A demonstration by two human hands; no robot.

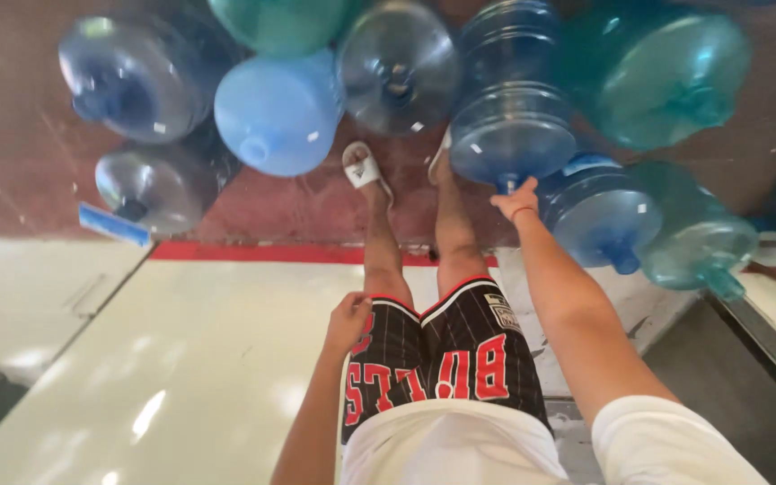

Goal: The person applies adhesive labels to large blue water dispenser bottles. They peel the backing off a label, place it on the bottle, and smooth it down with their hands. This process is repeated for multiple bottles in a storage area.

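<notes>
Striped shorts sit closest to us, with our left grip curled shut and empty against the thigh, just hanging out of the way. Our right grip is stretched out and closed on the neck of the ribbed blue jug, the easiest handle on it. It's on the red floor near the step edge. Crowding it: a light blue jug, a teal jug, and our sandal.

water refill depot | many big jugs on red floor
</notes>
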